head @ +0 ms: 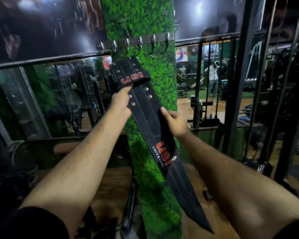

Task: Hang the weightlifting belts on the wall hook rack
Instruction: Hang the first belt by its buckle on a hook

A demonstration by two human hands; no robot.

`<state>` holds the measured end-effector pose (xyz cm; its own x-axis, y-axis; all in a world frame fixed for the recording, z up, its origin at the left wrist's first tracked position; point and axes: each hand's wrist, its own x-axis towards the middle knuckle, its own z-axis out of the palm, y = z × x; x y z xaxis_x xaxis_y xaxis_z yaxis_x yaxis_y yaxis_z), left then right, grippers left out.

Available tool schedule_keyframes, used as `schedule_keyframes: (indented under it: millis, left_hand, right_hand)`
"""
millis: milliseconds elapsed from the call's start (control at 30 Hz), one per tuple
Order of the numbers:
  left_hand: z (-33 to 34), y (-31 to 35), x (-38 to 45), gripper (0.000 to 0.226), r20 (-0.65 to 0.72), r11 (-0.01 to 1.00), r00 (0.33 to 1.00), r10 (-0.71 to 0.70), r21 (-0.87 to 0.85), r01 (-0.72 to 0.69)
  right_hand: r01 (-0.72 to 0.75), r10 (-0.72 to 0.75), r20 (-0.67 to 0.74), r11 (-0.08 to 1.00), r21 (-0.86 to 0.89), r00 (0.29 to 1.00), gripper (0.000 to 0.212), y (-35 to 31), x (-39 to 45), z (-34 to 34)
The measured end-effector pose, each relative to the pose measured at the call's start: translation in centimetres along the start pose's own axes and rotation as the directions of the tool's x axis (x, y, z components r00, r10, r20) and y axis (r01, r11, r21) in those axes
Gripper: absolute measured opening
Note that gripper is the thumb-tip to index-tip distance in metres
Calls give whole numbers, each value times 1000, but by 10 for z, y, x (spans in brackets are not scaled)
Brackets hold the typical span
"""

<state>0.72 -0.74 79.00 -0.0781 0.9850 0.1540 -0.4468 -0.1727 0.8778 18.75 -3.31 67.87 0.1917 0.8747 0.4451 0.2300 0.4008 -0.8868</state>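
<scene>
On the far left, a mirrored wall panel [47, 99] reflects dim gym machines under a dark poster. Next comes the left hand [121, 102], raised in front of a pillar covered in green artificial grass [152, 69]. Its grip is closed on the upper part of a black weightlifting belt [145, 116], with fingers curled around the belt's left edge near the rivets and the index finger pushed up under the keeper loop [133, 78] marked "USI" in red. The belt's top end sits just below the wall hook rack [133, 42], a dark bar with a row of metal hooks fixed across the grass pillar; whether the belt touches a hook cannot be told. From there the belt slants down and to the right, its pointed tail hanging low in front of the pillar. The right hand [175, 123] holds the belt's right edge near the middle, thumb on the front face and fingers wrapped behind, just above the red "USI UNIVERSAL" lettering. Further right, black metal frames [235, 94] stand before a mirror showing the gym floor.
</scene>
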Motion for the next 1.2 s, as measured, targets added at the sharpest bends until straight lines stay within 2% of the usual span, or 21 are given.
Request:
schedule_keyframes:
  millis: [33,200,300,400,467,567,633,700,767,800,833,900,933,967,1033,1133,1200]
  left_hand:
    - [2,-4,-3,42,9,1000,1000,-5,15,4]
    - [12,-18,-12,55,132,999,991,-10,54,3]
    - [21,-22,-23,39,197,992,980,14,123,-39]
    - [26,-30,-30,21,323,986,946,19,149,-70]
    - [24,-32,-33,21,390,979,921,9,185,-88]
    - [15,-31,-31,37,493,969,870,6,211,-126]
    - [4,-23,-24,57,545,957,839,19,233,-173]
    - [-9,-9,-15,66,650,947,760,-20,256,-194]
    - [-16,5,-9,67,736,952,671,-95,265,-156]
    - [-13,11,-8,63,734,953,670,-111,269,-136]
    - [-7,14,-5,52,682,952,724,-105,280,-126]
    - [12,15,3,31,472,947,878,-81,312,-81]
    - [22,14,7,30,355,944,933,-63,324,-60]
    - [30,13,13,29,268,945,962,-47,325,-45]
    - [39,7,28,27,211,935,977,-19,349,-57]
    - [46,3,43,41,279,911,960,2,395,-117]
    - [53,5,54,49,308,923,951,-20,372,-101]
  right_hand:
    - [17,-18,13,999,26,1000,99,-13,7,-1]
    - [84,-81,-21,972,220,996,78,-77,34,-9]
    - [112,-96,-74,960,255,993,43,-93,42,-17]
    - [89,-82,-35,947,307,996,40,-96,44,-27]
    - [54,-62,14,951,305,998,37,-95,44,-32]
    - [28,-37,26,963,269,999,23,-91,43,-33]
    - [34,-31,-13,968,249,999,32,-85,45,-31]
    - [41,-31,-46,970,238,998,37,-81,47,-27]
    - [69,-54,-72,969,238,996,36,-82,50,-22]
    - [80,-62,-84,969,235,995,33,-83,52,-20]
    - [86,-69,-87,973,213,994,29,-85,54,-17]
    - [104,-94,-60,976,191,994,12,-87,60,-8]
    - [114,-108,-41,975,189,993,3,-87,64,-4]
    - [112,-107,-40,978,177,994,10,-87,68,-2]
    - [114,-105,-60,978,173,993,18,-90,72,-1]
    - [113,-97,-95,977,180,991,18,-93,85,-8]
    - [125,-110,-96,979,164,989,15,-93,95,-12]
